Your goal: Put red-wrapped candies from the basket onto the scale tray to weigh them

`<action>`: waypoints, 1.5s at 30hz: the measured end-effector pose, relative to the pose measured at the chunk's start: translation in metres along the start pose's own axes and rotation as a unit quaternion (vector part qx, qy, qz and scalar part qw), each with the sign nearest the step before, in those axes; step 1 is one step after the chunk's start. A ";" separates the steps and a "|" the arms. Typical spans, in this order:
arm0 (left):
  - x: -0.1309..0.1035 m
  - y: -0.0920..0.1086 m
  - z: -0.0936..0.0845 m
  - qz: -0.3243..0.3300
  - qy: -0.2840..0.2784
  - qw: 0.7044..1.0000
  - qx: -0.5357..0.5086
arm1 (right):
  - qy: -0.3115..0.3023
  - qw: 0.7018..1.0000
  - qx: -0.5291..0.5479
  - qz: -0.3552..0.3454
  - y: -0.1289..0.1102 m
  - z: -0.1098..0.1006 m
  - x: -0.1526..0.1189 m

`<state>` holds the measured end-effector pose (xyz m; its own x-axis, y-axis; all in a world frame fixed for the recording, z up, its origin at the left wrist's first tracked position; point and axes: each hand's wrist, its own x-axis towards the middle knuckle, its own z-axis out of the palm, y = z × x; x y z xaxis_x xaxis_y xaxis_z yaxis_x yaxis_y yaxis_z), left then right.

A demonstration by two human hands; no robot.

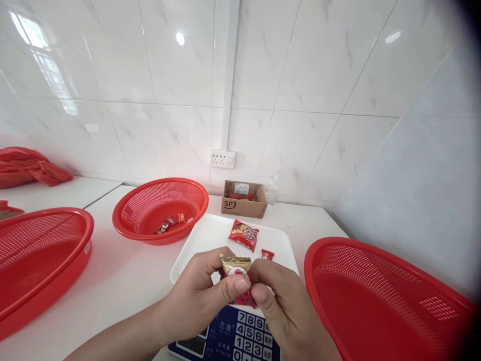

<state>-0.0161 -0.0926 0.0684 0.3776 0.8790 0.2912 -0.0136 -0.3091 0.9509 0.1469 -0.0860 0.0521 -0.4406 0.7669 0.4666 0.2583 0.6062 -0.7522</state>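
Observation:
My left hand [203, 291] grips a small gold-and-red snack packet [237, 265], its thumb pressed across the front. At the packet's right edge, my right hand [280, 296] has its thumb and bent forefinger closed on the wrapper. Both hands are above the front of a digital scale with a blue keypad [225, 341] and a white weighing tray [203, 240]. On that tray lie a larger red snack packet [244, 234] and a smaller red packet [267, 254]. My fingers hide part of the held packet.
A red basket [161, 238] behind the scale to the left holds several small packets. Other red baskets flank me at left [80, 250] and right [319, 281]. A cardboard box [244, 208] with red packets stands by the tiled wall, beside clear plastic [271, 189].

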 end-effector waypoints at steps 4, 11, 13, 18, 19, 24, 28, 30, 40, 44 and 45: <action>-0.001 0.003 0.002 0.002 -0.041 0.996 0.077 | 0.025 0.999 -0.025 -0.014 0.001 0.001 0.000; -0.002 0.004 0.003 0.007 -0.035 0.993 0.110 | 0.028 0.996 -0.078 -0.028 -0.003 0.002 0.002; -0.003 0.003 0.002 0.017 -0.040 0.992 0.116 | 0.042 0.996 -0.081 -0.023 -0.003 0.001 0.001; -0.004 0.003 0.003 -0.013 -0.076 0.988 0.132 | 0.075 0.995 -0.067 0.018 -0.001 -0.001 -0.002; -0.004 0.004 0.003 -0.016 -0.078 0.988 0.132 | 0.077 0.995 -0.062 0.024 -0.001 -0.001 -0.002; -0.005 0.008 0.004 -0.022 -0.091 0.983 0.157 | 0.045 0.998 -0.003 0.037 -0.007 -0.001 -0.002; -0.007 0.007 0.002 -0.023 -0.121 0.984 0.132 | 0.025 0.999 0.009 0.034 -0.010 -0.001 -0.002; -0.007 0.005 0.001 -0.008 -0.127 0.986 0.110 | 0.030 0.999 0.010 0.017 -0.009 -0.001 -0.002; -0.007 0.003 0.004 0.010 -0.107 0.988 0.109 | 0.112 0.993 -0.020 -0.005 -0.008 0.008 -0.003; -0.006 0.007 0.001 0.011 -0.095 0.987 0.132 | 0.109 0.994 -0.017 -0.027 -0.004 0.007 -0.001; -0.006 0.008 0.000 0.011 -0.096 0.986 0.139 | 0.111 0.993 -0.019 -0.035 -0.004 0.006 0.000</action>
<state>-0.0186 -0.1000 0.0741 0.5489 0.7944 0.2601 0.2213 -0.4382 0.8712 0.1411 -0.0897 0.0521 -0.2596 0.7480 0.6108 0.2674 0.6634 -0.6988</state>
